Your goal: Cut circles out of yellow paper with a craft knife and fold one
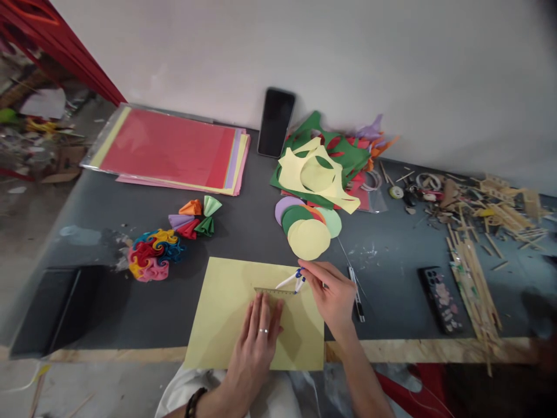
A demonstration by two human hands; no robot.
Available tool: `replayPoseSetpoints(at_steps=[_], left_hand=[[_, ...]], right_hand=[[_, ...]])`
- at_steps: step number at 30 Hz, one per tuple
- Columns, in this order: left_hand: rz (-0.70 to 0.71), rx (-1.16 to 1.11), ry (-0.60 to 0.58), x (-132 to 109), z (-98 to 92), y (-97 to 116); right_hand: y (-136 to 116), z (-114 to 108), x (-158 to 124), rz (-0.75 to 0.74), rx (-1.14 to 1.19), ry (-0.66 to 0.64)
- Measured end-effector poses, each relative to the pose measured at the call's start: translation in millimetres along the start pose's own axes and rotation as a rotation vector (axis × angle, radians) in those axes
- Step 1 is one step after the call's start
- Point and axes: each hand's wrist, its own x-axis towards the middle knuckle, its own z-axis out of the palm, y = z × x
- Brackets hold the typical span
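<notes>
Clamping compass [299, 274] in right fingers [314, 273]; pressing ruler [270, 291] with flat left fingers [264, 316]. Cut: paper circles [308, 239] beyond. Uncut: yellow sheet [221, 307] beneath.

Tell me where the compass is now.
Just right of centre in the head view, the compass is in the right hand, its legs at the ruler on the yellow sheet.

The sheet [213, 316] is pale yellow, the compass [298, 274] blue-and-white.
</notes>
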Motion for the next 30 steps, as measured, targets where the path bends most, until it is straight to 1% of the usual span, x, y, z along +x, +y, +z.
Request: replayPoseSetpoints(at_steps=[5,14,17,20,22,25,30], left_hand=[[0.01,0.022,-0.033,-0.2,0.5,0.7],[0.001,0.045,-0.027,-0.7,1.9,2.2],[-0.008,0.022,0.005,-0.5,1.7,2.0],[-0.008,0.0,0.016,-0.8,2.1,2.1],[-0.006,-0.003,0.008,-1.6,2.7,2.5],[-0.011,0.0,-0.004,-2.9,3.7,3.2],[-0.009,-0.009,0.008,-2.6,3.3,2.6]], right_hand=[[-1.1,-0.9,6.4,-0.079,-0.044,0.026],[-7.6,10.1,16.5,-0.246,-0.056,-0.005],[-10.3,10.2,16.9,-0.338,-0.05,-0.042],[-13.1,8.7,13.4,-0.487,-0.02,-0.114],[-14.9,7.3,10.2,-0.551,0.011,-0.17],[-17.7,5.9,7.4,-0.564,0.013,-0.211],[-20.7,9.7,11.8,-0.496,0.006,-0.177]])
